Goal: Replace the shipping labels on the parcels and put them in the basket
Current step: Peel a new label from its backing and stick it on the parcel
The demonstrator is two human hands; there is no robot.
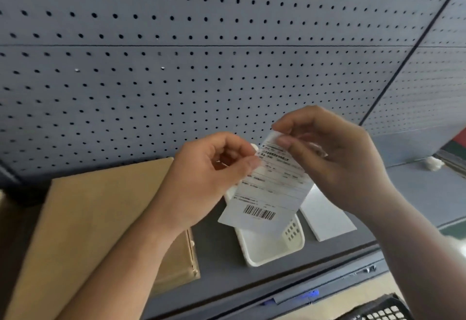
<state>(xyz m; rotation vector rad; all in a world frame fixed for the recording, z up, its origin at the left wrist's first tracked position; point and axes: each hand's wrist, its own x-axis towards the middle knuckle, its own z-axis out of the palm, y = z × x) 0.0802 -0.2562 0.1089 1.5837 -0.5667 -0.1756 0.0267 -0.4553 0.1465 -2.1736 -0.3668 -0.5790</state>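
Note:
A white shipping label [267,193] with printed lines and a barcode hangs in the air between both hands. My left hand [209,178] pinches its upper left edge. My right hand [335,158] pinches its top corner, where the sheet looks split into two layers. Under the label stands a small white plastic basket [272,249] on the grey shelf. A large brown cardboard parcel [83,224] lies at the left, partly under my left forearm. I cannot tell what is in the basket behind the label.
A grey pegboard wall [201,55] fills the back. A stack of white sheets [325,216] lies right of the small basket. A black mesh basket [380,312] shows at the bottom right corner. A crumpled white scrap [432,163] sits at the far right.

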